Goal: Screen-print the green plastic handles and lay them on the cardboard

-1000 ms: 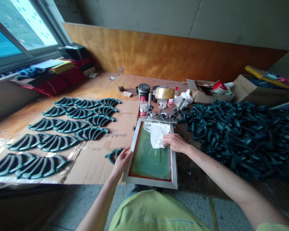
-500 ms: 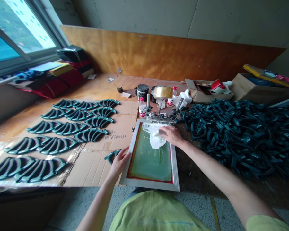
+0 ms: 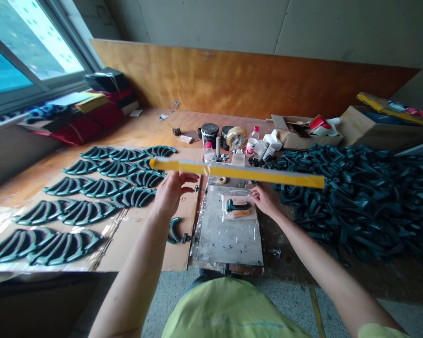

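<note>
A long yellow-edged strip [image 3: 238, 173], apparently the raised screen frame seen edge-on, spans above the work plate. My left hand [image 3: 171, 192] is just under its left end, fingers apart; whether it touches the strip is unclear. On the grey metal plate [image 3: 222, 239], a dark green curved handle [image 3: 238, 205] lies in a clear-taped holder beside an orange-brown block [image 3: 240, 213]. My right hand [image 3: 264, 199] is at the holder's right upper corner, fingertips pinched; anything between them is too small to make out.
Rows of green handles [image 3: 68, 209] lie on cardboard [image 3: 134, 249] at the left, with a lone handle [image 3: 174, 230] beside the plate. A heap of green parts [image 3: 356, 202] covers the right. Black tubs [image 3: 209, 134], a bottle [image 3: 252, 141] and boxes [image 3: 306, 141] stand behind.
The screen frame has gone from lying flat to raised, uncovering the plate and handle. My left hand moved up; my right hand moved slightly right and down. The white cloth is out of sight.
</note>
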Demonstrator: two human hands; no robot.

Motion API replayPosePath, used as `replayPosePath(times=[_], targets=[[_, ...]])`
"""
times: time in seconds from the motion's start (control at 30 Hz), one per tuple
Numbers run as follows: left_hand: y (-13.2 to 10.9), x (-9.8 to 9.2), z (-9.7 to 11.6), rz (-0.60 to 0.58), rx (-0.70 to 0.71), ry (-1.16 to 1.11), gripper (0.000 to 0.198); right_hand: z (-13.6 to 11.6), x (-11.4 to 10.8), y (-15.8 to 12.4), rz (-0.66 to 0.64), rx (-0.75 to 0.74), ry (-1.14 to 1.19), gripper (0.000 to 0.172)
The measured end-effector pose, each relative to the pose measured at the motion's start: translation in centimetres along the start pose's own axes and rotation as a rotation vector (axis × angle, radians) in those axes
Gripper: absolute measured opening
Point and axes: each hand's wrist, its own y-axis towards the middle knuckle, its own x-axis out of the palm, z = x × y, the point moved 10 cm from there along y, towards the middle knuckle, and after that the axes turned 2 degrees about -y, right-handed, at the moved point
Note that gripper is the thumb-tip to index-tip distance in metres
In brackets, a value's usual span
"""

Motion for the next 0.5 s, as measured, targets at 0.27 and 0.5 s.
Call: replayPosePath(times=[0.27,0.5], targets=[[-5.0,1.3,-8.3,0.070,-0.296,-0.031,0.050,-7.8,2.3,-3.0,-0.070,-0.137,-0.047,0.007],[-15.0,-1.4,-20.9,0.146,-0.751,-0.116,0.033,-16.8,4.1,-9.7,-0.129,-0.612,-0.073,0.019]])
